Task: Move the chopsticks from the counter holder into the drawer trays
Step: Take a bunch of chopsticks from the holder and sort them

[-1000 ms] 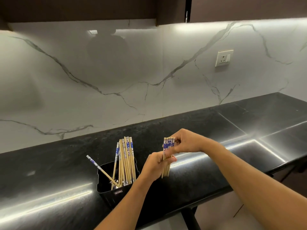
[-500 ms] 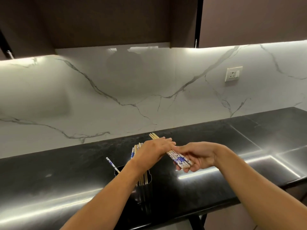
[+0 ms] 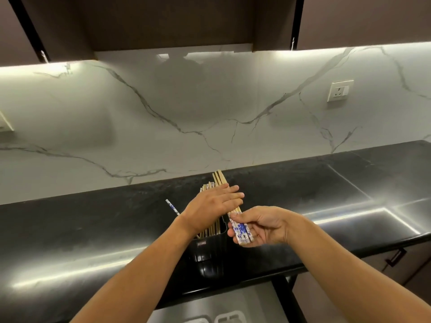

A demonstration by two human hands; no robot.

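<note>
Chopsticks [image 3: 240,230] in right hand [image 3: 263,226] (holder [image 3: 207,249] label unreadable).

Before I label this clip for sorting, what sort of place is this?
Most likely a home kitchen. A black stone counter runs under dark upper cabinets with a marble-look backsplash, and a holder of chopsticks stands on it, with an open drawer below.

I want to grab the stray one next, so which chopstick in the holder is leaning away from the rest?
The single chopstick with the blue-patterned end, slanting out to the left of the left hand. The other chopsticks in the black holder stand bunched together.
</note>
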